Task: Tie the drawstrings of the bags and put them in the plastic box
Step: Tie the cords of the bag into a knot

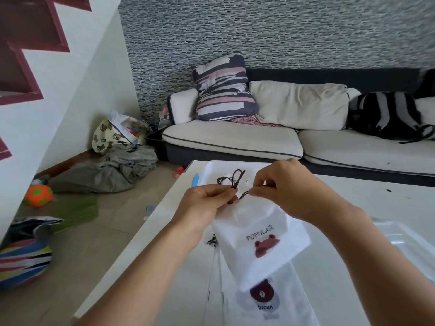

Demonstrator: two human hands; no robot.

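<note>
Both hands hold the white POPULAR bear bag point(261, 234) above the worktop point(353, 208). The left hand point(207, 203) pinches a looped dark drawstring point(236, 178), and the right hand point(282, 187) pinches the other end. A loosened grip could undo the loop, and the knot may slip.

A cream sofa point(235, 137) stands against a grey mosaic wall point(282, 31).

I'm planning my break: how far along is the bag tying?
Done: one tied-looking bag seems to lie in the plastic box. In hand: left hand and right hand pinch the drawstring of the "POPULAR" bag. Left: boxing it, then the "broun" bags underneath.
</note>
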